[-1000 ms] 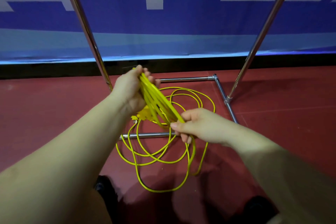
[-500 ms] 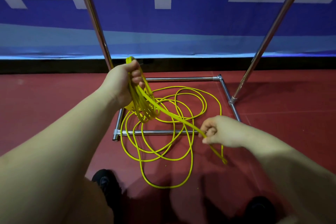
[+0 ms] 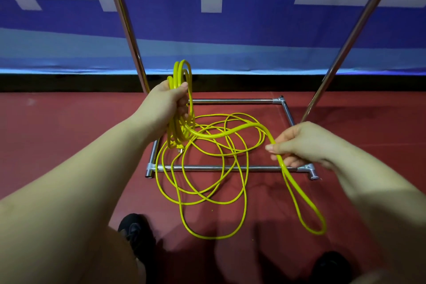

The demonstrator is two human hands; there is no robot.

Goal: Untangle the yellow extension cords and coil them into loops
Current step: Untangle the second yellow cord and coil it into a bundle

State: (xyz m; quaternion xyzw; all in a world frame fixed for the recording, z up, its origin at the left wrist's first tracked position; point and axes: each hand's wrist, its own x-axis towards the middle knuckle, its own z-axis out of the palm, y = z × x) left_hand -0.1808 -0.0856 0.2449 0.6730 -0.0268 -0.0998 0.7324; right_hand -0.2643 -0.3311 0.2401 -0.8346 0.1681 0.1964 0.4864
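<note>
My left hand (image 3: 169, 105) grips coiled cord (image 3: 182, 104); right hand (image 3: 302, 143) pinches slack strand. Risk: loose cord below my hands snags metal frame (image 3: 230, 168), knots.

Two hands (image 3: 169, 101), two black shoes (image 3: 136, 233).

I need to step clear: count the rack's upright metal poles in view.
2. Left pole rises behind the left hand; right pole rises above the right hand. More may lie outside the view.
</note>
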